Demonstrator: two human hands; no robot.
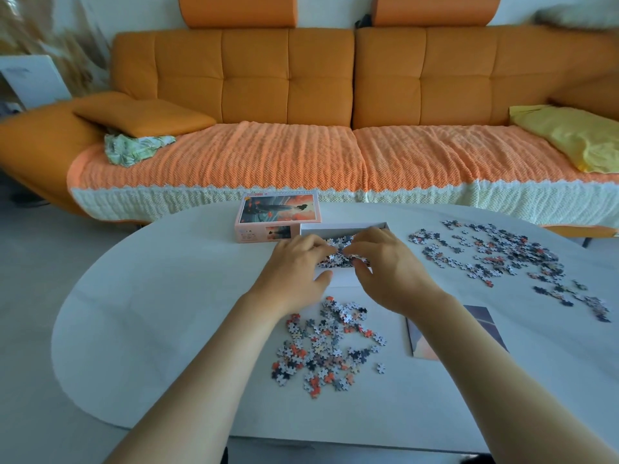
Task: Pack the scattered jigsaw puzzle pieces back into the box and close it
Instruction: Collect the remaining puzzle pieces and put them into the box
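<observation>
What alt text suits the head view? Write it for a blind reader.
Left hand and right hand meet over puzzle pieces in an open white box on a table. Its lid lies beside it; more pieces lie scattered nearby.

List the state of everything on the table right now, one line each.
box: open, partly filled with pieces
lid: off, lying picture side up beside the box
near pile: loose on the table, unpacked
right spread: scattered on the table, unpacked
picture sheet: flat, partly hidden by the right forearm
left hand: over the box, fingers curled; hold unclear
right hand: over the box, fingers curled; hold unclear
</observation>
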